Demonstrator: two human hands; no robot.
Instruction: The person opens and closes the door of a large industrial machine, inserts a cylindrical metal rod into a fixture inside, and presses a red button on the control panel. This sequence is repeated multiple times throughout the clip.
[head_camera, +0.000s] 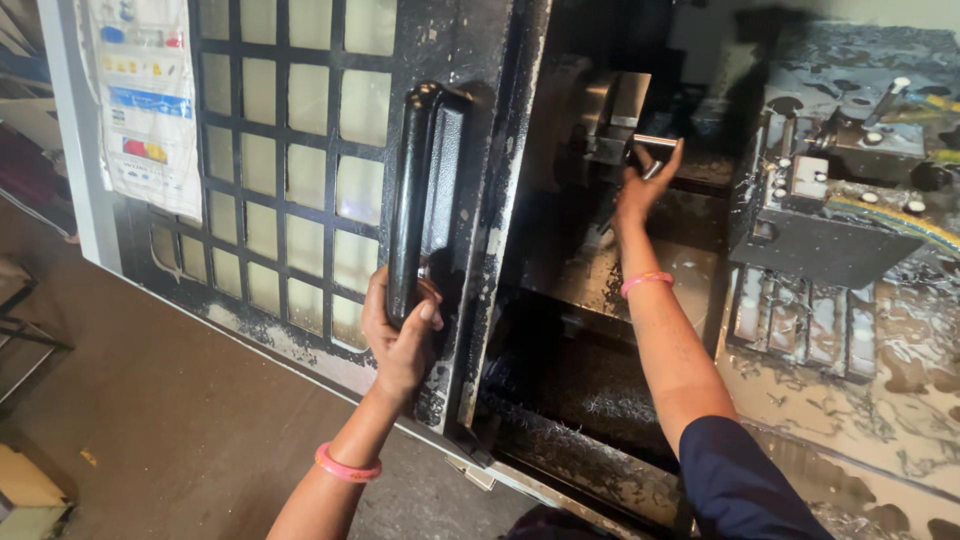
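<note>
Door handle (415, 200) in left hand (398, 335)

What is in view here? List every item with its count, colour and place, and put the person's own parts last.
machine door: one, black frame with a grid of pale panes, left half of the view
door handle: one, black, upright on the door's right edge
poster: one, white with coloured patches, on the wall at upper left
chuck: one, grey metal, inside the machine at top centre
metal part: one, silver, sticking out of the chuck
tool turret: one, dark grey, wet, at right
metal chips: a heap, silvery, along the machine's lower edge
floor: brown, lower left
wristbands: two, pink, one on each wrist
left hand: grip closed round the door handle's lower end
right hand: reaching in, at the metal part
</note>
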